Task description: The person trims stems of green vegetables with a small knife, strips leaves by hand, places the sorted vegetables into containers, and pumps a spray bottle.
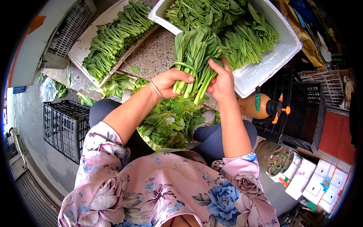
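Note:
Between my two hands is a bunch of leafy green stalks (196, 53), leaves pointing away from me and cut ends toward me. My left hand (170, 83) is wrapped round the left side of the stalks, thumb on top, beside a stem curved across the bunch. My right hand (222, 81) grips the right side, with its thumb and fingers round the stems. Just beyond, a white foam box (261, 77) holds more of the same greens (249, 41). At the upper left, a row of greens (113, 41) lies on a white tray (77, 53).
Loose leaves (166, 125) are heaped between my knees. A black crate (64, 128) stands at the left. To the right are an orange spray bottle (253, 106), black crates (306, 113) and a wire rack (325, 85). White boxes (325, 181) sit at the lower right.

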The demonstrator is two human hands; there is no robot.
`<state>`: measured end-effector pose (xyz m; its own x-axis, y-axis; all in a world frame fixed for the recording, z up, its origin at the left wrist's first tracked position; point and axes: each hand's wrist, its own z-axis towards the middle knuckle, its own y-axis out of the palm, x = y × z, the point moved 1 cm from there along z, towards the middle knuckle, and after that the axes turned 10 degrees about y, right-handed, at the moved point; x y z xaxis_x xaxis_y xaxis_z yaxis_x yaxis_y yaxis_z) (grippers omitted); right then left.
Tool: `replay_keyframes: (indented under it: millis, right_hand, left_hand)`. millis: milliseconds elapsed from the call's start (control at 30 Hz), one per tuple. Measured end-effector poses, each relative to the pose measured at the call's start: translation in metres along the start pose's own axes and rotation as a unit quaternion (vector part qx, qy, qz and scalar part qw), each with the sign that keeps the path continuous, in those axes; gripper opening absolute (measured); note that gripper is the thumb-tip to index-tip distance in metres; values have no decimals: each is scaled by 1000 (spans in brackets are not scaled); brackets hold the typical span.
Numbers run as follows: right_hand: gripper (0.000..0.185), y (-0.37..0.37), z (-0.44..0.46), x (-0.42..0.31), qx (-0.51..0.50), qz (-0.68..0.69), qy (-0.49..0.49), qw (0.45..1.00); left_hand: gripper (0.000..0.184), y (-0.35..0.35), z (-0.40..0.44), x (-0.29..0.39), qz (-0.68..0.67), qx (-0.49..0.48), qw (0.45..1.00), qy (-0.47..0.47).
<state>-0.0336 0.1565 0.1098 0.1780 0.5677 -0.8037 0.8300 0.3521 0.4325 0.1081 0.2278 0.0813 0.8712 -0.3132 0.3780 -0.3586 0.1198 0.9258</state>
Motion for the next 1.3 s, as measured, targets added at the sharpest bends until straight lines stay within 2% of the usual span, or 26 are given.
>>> replay_keyframes:
  millis: [67, 167, 233, 300, 333, 367, 400, 433, 467, 500, 567, 600, 633, 700, 767, 800, 833, 900, 967, 1033, 1067, 1100, 1167, 1200, 1233, 1300]
  right_hand:
    - [28, -13, 5, 5, -80, 96, 53, 991]
    - [25, -16, 14, 12, -40, 122, 103, 986]
    - [33, -2, 6, 6, 2, 112, 107, 988]
    - [41, 10, -1, -1, 186, -33, -91, 978]
    - [48, 7, 6, 9, 269, -74, -228, 933]
    - [48, 4, 4, 8, 266, -75, -227, 934]
    - [48, 8, -7, -1, 215, -231, -272, 909]
    - [49, 14, -14, -8, 159, -379, -310, 857]
    - [43, 23, -16, -12, 108, -502, -342, 787]
    - [28, 31, -16, -6, 99, -494, -381, 775]
    - [14, 22, -8, 6, 66, -449, -274, 848]
    - [14, 21, -6, 9, 68, -448, -274, 848]
    - [12, 19, -3, 11, 96, -398, -264, 873]
    - [10, 17, 0, 11, 120, -345, -255, 895]
    - [12, 14, 1, 12, 102, -175, -199, 959]
    - [14, 13, 1, 13, 110, -138, -167, 970]
    - [14, 14, 1, 13, 111, -139, -166, 970]
    - [20, 13, 0, 15, 203, -87, -107, 969]
    - [27, 6, 5, 19, 222, -118, -130, 959]
    - [30, 7, 5, 13, 281, -226, -243, 900]
    - [22, 9, 2, 11, 281, -248, -288, 881]
    - [22, 14, -4, 6, 283, -248, -288, 881]
    - [13, 22, -10, 5, 213, -379, -163, 886]
    - [14, 25, -10, 7, 222, -460, -208, 834]
    - [14, 23, -7, 11, 222, -459, -207, 835]
    - [11, 19, 1, 17, 142, -435, -197, 867]
  left_hand:
    - [54, 1, 0, -1, 8, -20, 1000, 4]
    - [51, 5, 0, 0, -22, -12, 1000, 12]
    - [47, -2, 1, 3, -21, 15, 1000, 11]
    - [45, -4, 4, 7, 24, 41, 998, 46]
    - [40, -3, 3, 10, 54, 56, 996, 46]
    - [40, -4, 2, 11, 54, 57, 996, 50]
    - [36, -7, 2, 11, 85, 93, 990, 61]
    - [33, -8, 2, 11, 115, 129, 982, 71]
    - [24, -7, 1, 10, 99, 142, 981, 87]
    - [24, -10, 2, 9, 100, 141, 981, 86]
    - [25, -19, 2, 7, 130, 135, 978, 94]
    - [27, -15, 0, 8, 125, 163, 976, 73]
    - [27, -12, 0, 9, 125, 162, 976, 73]
    - [30, -7, 1, 11, 84, 114, 984, 105]
    - [32, -8, 3, 12, 75, 111, 985, 105]
    - [34, -9, 4, 12, 80, 110, 985, 105]
    - [37, -10, 5, 12, 85, 109, 985, 106]
    - [39, -10, 7, 9, 86, 101, 985, 110]
    - [37, -10, 8, 7, 104, 80, 985, 110]
    - [38, -8, 11, 7, 106, 68, 987, 97]
    - [38, -7, 12, 8, 106, 89, 984, 114]
    - [39, -6, 12, 8, 106, 110, 980, 131]
    - [37, -17, 14, 7, 111, 116, 977, 139]
    - [35, -17, 15, 7, 124, 127, 973, 146]
    - [33, -18, 15, 7, 137, 139, 969, 151]
    - [31, -19, 13, 7, 124, 138, 971, 150]
